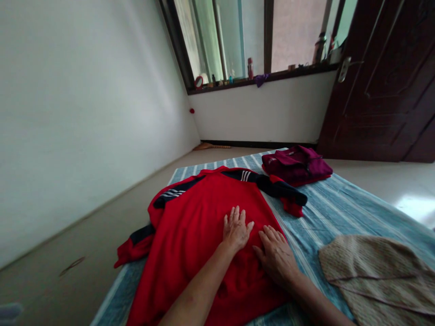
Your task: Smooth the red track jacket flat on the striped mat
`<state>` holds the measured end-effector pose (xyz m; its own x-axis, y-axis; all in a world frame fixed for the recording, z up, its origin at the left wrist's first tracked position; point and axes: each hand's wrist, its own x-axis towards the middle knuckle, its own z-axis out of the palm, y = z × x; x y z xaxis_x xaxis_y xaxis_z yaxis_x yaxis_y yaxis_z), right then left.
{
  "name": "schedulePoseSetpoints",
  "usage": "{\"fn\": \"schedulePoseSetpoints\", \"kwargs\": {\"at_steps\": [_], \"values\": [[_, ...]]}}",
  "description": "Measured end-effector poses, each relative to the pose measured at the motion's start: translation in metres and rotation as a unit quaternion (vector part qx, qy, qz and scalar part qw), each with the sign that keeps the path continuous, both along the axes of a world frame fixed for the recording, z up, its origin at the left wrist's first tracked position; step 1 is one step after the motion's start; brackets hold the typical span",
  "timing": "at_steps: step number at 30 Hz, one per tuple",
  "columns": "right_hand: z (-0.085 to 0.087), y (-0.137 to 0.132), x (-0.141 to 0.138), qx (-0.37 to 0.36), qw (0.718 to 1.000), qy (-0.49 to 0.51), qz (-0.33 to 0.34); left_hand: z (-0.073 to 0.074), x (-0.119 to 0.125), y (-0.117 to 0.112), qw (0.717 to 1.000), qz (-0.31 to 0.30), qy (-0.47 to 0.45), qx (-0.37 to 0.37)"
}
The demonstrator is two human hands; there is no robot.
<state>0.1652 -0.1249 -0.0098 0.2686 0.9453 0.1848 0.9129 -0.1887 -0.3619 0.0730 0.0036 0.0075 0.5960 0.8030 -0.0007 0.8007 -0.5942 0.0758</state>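
Note:
A red jacket with navy shoulder panels and white stripes lies spread out on a bed with a blue striped sheet. Its collar points away from me, and both sleeves stick out to the sides. My left hand rests flat on the middle of the red cloth, fingers spread. Close beside it, my right hand lies flat near the jacket's right edge, fingers stretched out. Neither hand grips anything. The cloth is slightly wrinkled under and around the palms.
Folded maroon clothing is stacked at the bed's far right corner. A beige knitted garment lies at the right. A white wall runs along the left. Beyond stand a windowsill with small items and a dark red door.

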Motion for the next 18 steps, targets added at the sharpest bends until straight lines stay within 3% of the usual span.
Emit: {"fn": "schedulePoseSetpoints", "kwargs": {"at_steps": [18], "values": [[-0.0025,-0.0033,-0.0014,-0.006,0.999,-0.036,-0.003,-0.0102,-0.0049,-0.0081,0.999,-0.015,-0.041,-0.03]]}}
